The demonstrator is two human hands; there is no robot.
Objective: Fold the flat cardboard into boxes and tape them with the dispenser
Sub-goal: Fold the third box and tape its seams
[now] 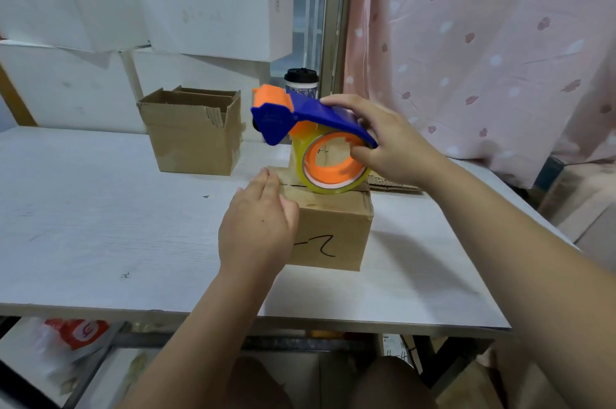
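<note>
A small folded cardboard box [333, 232] with a black scribble on its front stands in the middle of the white table [100, 215]. My left hand [258, 222] lies flat on the box's top left, fingers straight, pressing the flaps down. My right hand [386, 142] grips the blue and orange tape dispenser [300, 118], thumb through the core of its clear tape roll [330, 165]. The roll rests on the box's top near the far edge, and the dispenser's head points left.
An open cardboard box [193, 132] stands at the back left of the table. A lidded cup [301, 82] sits behind the dispenser. Flat cardboard [393, 183] lies right of the small box. A pink curtain [483, 42] hangs on the right; white panels lean at the back.
</note>
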